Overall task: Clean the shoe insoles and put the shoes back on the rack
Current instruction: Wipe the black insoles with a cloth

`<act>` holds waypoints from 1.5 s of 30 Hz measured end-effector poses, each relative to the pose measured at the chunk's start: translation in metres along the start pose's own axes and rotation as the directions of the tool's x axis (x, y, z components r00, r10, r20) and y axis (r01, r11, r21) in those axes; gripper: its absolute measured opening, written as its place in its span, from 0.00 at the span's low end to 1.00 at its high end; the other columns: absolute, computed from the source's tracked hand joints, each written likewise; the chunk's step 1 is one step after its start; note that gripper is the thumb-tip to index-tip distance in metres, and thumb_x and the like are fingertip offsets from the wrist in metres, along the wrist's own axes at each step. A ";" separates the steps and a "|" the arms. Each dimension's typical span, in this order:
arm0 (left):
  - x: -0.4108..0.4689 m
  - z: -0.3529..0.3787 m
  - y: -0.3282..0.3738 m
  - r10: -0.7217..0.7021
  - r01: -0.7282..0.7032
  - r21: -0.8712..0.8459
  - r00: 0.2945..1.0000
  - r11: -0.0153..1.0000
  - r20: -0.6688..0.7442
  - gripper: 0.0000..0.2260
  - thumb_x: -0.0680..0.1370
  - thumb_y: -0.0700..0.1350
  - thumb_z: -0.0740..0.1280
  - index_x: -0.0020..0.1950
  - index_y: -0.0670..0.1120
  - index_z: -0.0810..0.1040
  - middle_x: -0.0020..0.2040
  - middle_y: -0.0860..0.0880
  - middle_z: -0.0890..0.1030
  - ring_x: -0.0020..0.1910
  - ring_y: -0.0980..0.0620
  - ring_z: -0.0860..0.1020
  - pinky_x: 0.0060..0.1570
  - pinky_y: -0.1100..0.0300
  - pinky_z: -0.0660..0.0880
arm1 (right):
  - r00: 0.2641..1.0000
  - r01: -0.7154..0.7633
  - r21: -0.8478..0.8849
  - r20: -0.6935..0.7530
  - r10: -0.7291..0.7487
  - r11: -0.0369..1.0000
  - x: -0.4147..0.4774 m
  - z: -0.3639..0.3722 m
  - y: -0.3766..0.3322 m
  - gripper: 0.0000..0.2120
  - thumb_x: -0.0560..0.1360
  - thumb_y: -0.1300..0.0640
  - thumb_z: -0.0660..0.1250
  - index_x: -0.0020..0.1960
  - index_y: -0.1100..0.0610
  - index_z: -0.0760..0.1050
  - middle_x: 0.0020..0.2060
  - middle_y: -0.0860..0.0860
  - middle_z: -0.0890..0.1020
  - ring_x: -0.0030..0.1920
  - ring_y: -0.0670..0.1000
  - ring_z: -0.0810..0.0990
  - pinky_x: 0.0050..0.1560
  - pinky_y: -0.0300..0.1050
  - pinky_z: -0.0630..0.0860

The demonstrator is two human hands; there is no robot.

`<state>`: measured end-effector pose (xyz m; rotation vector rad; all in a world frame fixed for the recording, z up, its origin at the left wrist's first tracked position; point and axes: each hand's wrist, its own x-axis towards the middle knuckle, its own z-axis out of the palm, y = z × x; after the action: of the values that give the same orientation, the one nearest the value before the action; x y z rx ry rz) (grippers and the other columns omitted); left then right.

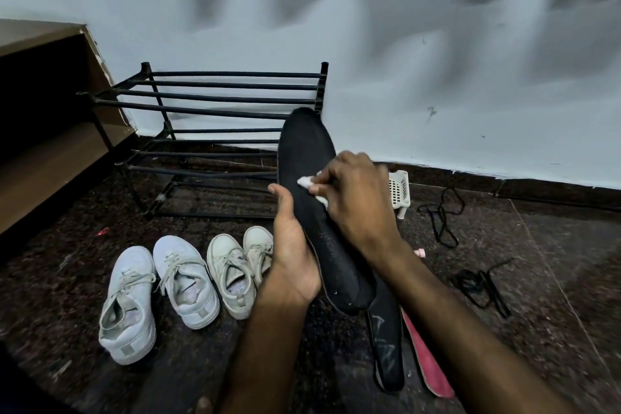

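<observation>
Fingers of the right hand [356, 198] are pinching a small white wipe [306, 182] and pressing it against the middle of a black insole [311, 158]. The left hand [291, 255] is cupping that insole from below, with the thumb lying along its left edge and the other fingers curled behind it, hidden. The insole is tilting upward and away, its toe end rising in front of the rack's right post.

Under the forearms, a second black insole [386, 339] and a red insole [425, 356] are lying side by side on the dark speckled floor [554, 296], close to its near edge. Left of the left wrist, a small pair of off-white sneakers [235, 269] is standing beside a larger pair of white sneakers [158, 289], all four on the floor with toes pointing toward the rack. A black metal shoe rack [215, 111] is standing against the pale wall [437, 77], its bars bare. Just right of the right hand, a white perforated plastic basket [400, 191] is sitting near the wall's base. Black shoelaces [440, 215] are lying loose on the floor beyond it, and another tangle [480, 282] nearer the right forearm.
</observation>
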<state>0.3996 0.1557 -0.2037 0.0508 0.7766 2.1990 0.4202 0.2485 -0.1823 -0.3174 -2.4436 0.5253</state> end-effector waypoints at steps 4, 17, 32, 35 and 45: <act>0.001 -0.003 0.003 -0.007 0.007 0.005 1.000 1.000 -0.016 0.36 0.73 0.73 0.51 0.59 0.45 0.78 0.54 0.42 0.81 0.50 0.47 0.83 0.50 0.55 0.80 | 0.996 0.050 -0.095 0.079 -0.043 0.994 0.001 -0.009 -0.010 0.02 0.72 0.52 0.71 0.43 0.47 0.78 0.44 0.43 0.79 0.50 0.46 0.74 0.54 0.47 0.58; 0.000 -0.006 -0.003 -0.021 0.021 -0.009 0.999 1.000 0.039 0.31 0.77 0.67 0.53 0.50 0.44 0.85 0.51 0.41 0.84 0.49 0.46 0.83 0.50 0.51 0.79 | 0.999 0.044 -0.248 -0.015 -0.049 0.968 0.012 -0.007 -0.011 0.03 0.71 0.54 0.71 0.43 0.48 0.78 0.43 0.45 0.77 0.50 0.49 0.76 0.60 0.59 0.63; 0.005 -0.004 0.024 0.126 -0.124 -0.163 0.992 0.979 0.004 0.36 0.78 0.68 0.50 0.70 0.39 0.71 0.56 0.41 0.80 0.46 0.49 0.79 0.40 0.60 0.80 | 0.998 -0.016 -0.005 -0.054 0.016 1.000 -0.016 0.002 -0.010 0.02 0.71 0.49 0.72 0.43 0.46 0.80 0.47 0.42 0.75 0.53 0.45 0.71 0.59 0.50 0.60; 0.008 -0.010 0.036 0.229 -0.221 -0.198 0.973 0.955 0.019 0.33 0.79 0.67 0.47 0.67 0.44 0.73 0.58 0.45 0.81 0.50 0.48 0.80 0.44 0.53 0.81 | 0.999 0.001 0.097 0.038 -0.004 0.995 -0.047 0.000 -0.016 0.01 0.73 0.51 0.70 0.43 0.46 0.78 0.46 0.40 0.75 0.51 0.42 0.70 0.61 0.52 0.61; -0.002 -0.002 0.029 0.191 -0.183 -0.145 0.981 0.972 0.044 0.35 0.79 0.67 0.46 0.67 0.43 0.76 0.60 0.45 0.81 0.52 0.48 0.81 0.44 0.61 0.78 | 0.998 0.034 -0.042 -0.043 -0.036 0.999 -0.033 -0.001 -0.018 0.04 0.74 0.46 0.68 0.45 0.45 0.79 0.45 0.41 0.77 0.51 0.45 0.74 0.64 0.57 0.60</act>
<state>0.3811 0.1390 -0.1889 0.1214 0.6030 2.4147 0.4448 0.2216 -0.1914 -0.3002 -2.4157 0.4484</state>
